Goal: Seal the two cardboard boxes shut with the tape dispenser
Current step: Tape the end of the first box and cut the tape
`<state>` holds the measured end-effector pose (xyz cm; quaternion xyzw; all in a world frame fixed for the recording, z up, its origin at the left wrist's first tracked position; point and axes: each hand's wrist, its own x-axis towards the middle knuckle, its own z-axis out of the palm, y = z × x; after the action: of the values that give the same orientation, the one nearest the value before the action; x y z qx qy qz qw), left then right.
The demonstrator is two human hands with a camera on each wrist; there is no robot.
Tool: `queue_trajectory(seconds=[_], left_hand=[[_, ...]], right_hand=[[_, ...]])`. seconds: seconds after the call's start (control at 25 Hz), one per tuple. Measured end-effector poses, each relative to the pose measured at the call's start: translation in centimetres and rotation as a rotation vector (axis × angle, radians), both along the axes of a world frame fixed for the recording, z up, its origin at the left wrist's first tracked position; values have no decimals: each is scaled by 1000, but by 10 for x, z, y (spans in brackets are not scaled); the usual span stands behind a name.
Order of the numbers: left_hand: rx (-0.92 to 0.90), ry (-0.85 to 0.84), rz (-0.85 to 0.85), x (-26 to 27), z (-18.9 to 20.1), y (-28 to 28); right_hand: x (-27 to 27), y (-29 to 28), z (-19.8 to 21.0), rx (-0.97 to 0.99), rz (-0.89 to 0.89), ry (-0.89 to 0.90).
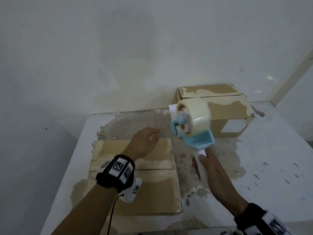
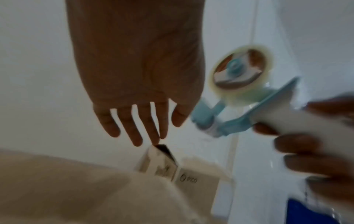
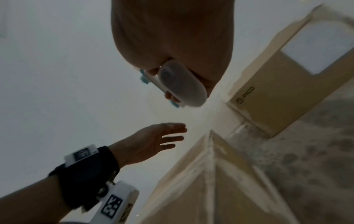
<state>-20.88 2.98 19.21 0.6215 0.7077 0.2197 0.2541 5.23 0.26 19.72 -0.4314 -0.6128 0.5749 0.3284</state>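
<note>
- Gripping the white handle of the tape dispenser (image 1: 191, 126), the right hand (image 1: 215, 173) had its fingers curled tight round it and held the thing up in the air, roll end tilted toward the wall.
- The dispenser was blue and white with a fat roll of clear tape, sitting between the two boxes in the head view, touching neither.
- The left hand (image 1: 144, 143) was loose, fingers straight and spread, holding nothing, hovering over the far edge of the near box (image 1: 152, 192).
- Near box lay flat on the table (image 1: 271, 158), flaps down, pretty scuffed on top.
- The far box (image 1: 228, 119) sat back by the wall, well apart, white label on its side.
</note>
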Motion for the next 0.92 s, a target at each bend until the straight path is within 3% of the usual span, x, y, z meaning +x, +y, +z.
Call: queue_trajectory(seconds=[0.16,0.24,0.32,0.4,0.48,0.52,0.6,0.64,0.72,0.92], left_hand=[[49,-674,-35,18,28,-68],[157,-912,130,22,28,-83],[261,-1032,381,21,29,-91],[332,-1057,536,13,35,-103],[408,-1064,572,-4,37,-121],[440,-1050,566,-16,38,-132],[481,-994,553,-36,39,-153],[495,-963,568,-44,39,-164],[505,-926,629,-54,36,-180],[598,-881,697,-68,34,-203]], right_hand=[[-65,-1,13,223,74,34],[-93,-9,10,315,88,-10],[-116,-22,6,340,150,-8],[-131,-27,6,393,256,-27],[-142,-17,13,391,325,-60],[-149,-7,22,269,297,-44],[-167,14,44,-185,196,11],[-180,23,55,-399,219,19],[-205,30,72,-638,358,-23],[-252,23,82,-587,548,-82]])
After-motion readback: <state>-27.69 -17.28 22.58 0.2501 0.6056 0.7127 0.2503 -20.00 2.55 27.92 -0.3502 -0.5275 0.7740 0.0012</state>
